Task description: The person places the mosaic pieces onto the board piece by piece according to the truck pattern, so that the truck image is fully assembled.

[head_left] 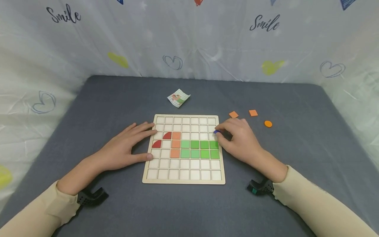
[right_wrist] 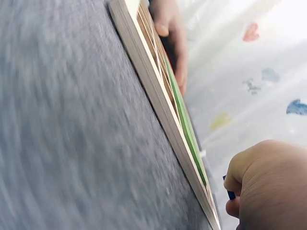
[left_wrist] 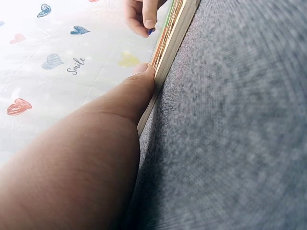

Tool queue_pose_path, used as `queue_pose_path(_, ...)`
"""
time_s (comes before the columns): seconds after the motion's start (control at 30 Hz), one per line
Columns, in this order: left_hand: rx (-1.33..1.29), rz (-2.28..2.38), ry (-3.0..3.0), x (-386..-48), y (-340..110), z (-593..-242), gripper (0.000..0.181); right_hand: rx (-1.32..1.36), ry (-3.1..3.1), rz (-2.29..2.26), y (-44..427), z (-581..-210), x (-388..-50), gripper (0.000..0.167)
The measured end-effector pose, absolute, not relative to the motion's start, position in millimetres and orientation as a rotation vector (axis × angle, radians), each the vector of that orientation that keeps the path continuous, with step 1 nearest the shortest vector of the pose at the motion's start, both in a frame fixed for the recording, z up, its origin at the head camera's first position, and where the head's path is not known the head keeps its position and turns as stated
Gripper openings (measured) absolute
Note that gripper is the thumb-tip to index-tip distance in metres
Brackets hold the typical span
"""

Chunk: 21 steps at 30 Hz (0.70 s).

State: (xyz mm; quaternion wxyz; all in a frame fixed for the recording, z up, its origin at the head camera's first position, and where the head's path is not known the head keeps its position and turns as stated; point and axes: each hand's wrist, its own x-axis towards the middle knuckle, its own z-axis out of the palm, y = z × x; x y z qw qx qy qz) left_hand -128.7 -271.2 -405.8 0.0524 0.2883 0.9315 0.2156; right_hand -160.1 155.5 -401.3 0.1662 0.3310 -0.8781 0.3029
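A square wooden grid board [head_left: 183,181] lies on the table, with red quarter-round, orange and green square tiles set in some of its cells. My left hand [head_left: 122,146] rests on the board's left edge, fingers fairly straight and thumb apart from them. At the right edge my right hand [head_left: 240,138] pinches a small blue piece [head_left: 216,131] between thumb and fingertips, over the upper right cells. In the right wrist view the blue piece [right_wrist: 229,188] shows partly behind the fingers; its full shape is hidden.
Right of the board lie two orange square tiles, one near the right hand [head_left: 233,114] and one farther off [head_left: 253,113], plus an orange round tile [head_left: 268,123]. A small pattern card [head_left: 178,98] lies behind the board. A printed white curtain [head_left: 189,39] hangs beyond the grey table [head_left: 118,98].
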Motion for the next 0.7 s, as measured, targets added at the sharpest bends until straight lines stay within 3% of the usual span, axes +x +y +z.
queue_pose_path(0.7, 0.891, 0.657, 2.832, -129, -271, -406, 0.088, 1.178, -2.444, 0.908, 100, -397, -149, 0.011)
